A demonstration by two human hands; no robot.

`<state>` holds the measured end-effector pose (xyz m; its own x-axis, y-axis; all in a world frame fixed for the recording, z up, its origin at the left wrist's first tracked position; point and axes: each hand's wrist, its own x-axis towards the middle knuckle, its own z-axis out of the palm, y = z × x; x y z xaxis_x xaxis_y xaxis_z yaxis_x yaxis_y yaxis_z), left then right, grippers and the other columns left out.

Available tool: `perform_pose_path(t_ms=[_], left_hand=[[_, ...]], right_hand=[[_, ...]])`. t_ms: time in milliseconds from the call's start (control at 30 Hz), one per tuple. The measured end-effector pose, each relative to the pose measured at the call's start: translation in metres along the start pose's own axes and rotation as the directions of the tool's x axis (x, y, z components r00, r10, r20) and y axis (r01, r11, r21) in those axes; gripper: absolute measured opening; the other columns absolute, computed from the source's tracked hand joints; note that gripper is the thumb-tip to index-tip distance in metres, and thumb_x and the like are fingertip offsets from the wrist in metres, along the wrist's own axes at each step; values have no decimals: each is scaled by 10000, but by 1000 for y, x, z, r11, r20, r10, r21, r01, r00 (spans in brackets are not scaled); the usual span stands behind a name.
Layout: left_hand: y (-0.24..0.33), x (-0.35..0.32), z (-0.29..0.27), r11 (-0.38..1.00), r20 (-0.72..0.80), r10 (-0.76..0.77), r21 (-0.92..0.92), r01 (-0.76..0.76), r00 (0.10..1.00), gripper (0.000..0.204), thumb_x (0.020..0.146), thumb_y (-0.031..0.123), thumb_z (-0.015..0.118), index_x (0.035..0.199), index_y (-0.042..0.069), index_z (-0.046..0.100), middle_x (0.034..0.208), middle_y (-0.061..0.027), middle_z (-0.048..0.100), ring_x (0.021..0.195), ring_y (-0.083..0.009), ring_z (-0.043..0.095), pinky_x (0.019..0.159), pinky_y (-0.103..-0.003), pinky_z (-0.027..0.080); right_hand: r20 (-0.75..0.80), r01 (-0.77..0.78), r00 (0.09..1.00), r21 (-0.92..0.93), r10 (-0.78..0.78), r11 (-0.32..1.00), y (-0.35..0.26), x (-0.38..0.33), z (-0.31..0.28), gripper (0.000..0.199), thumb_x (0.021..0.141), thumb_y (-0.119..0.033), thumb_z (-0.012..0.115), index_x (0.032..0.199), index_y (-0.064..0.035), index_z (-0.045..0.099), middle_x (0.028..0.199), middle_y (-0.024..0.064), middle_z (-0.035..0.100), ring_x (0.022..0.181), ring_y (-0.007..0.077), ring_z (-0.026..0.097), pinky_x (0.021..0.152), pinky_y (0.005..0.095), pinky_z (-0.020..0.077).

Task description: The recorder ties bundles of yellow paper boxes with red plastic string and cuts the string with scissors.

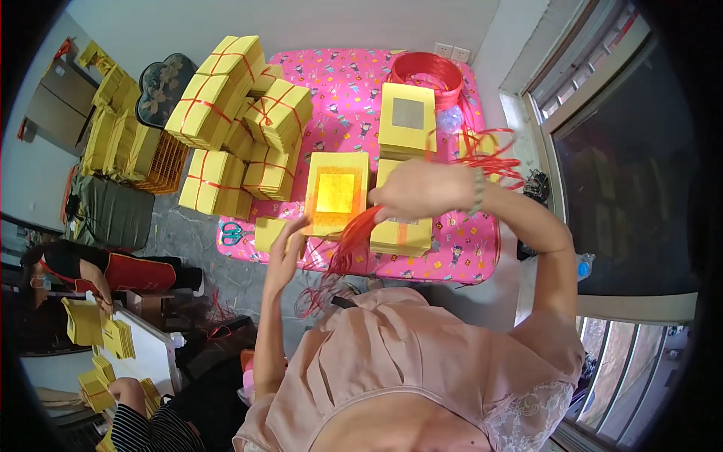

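Note:
Over the table my right hand (423, 188) is closed around a bundle of red plastic straps (354, 235), whose loose ends hang over the table's near edge. My left hand (283, 252) is open, its fingers extended by the near left corner of a yellow paper stack (310, 179). That stack has an orange print and a shiny gold square (337, 193) on top. Partly hidden by my right hand is another yellow stack (403, 239). Behind it stands a taller yellow stack (390, 134) with a grey square on top.
Strapped yellow paper bundles (213, 113) pile up at the table's left, on a pink patterned cover (335, 83). Green-handled scissors (233, 233) lie near the left edge. A red strap coil (427, 71) sits at the far right. Two people work at a white table (154, 358) at lower left.

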<state>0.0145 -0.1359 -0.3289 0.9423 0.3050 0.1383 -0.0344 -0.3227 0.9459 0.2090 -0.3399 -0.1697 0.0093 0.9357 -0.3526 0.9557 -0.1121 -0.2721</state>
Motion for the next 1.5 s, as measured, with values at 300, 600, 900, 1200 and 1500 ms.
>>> perform_pose_path(t_ms=[300,600,900,1200,1500], left_hand=[[68,8,13,648,722,-194,-414,639,665,347,951,368,393,855,62,524,521,58,302,419,-45,246,379,-221,188],[-15,-43,-35,766,526,-391,-269,584,756,334,941,331,434,750,73,529,497,86,299,405,-34,249,386,-207,172],[0,-2,-13,997,541,-59,-9,76,839,553,868,258,583,1321,29,364,1202,-80,483,1155,-158,413,977,-308,330],[64,29,27,841,749,-92,-294,454,656,461,866,227,596,1233,47,382,883,16,507,687,-52,460,552,-203,373],[49,38,18,662,713,-277,-343,666,644,197,945,287,444,975,103,506,589,83,307,448,-29,241,404,-197,190]], right_hand=[[98,191,975,107,-201,976,-29,34,9,362,872,-358,488,857,0,536,669,195,574,653,369,570,597,454,429],[121,111,981,270,-148,956,42,4,16,372,895,-375,458,853,-13,529,710,183,573,693,384,557,616,459,415],[194,34,981,-41,-25,999,-24,39,43,206,811,-196,517,822,-4,588,748,156,629,744,319,623,652,424,481],[195,147,966,116,-168,982,-34,54,42,234,816,-218,510,817,-22,638,767,152,632,749,326,611,630,421,467],[-137,58,990,245,-24,968,41,7,17,320,886,-333,465,906,-32,572,802,159,605,748,336,580,654,410,452]])
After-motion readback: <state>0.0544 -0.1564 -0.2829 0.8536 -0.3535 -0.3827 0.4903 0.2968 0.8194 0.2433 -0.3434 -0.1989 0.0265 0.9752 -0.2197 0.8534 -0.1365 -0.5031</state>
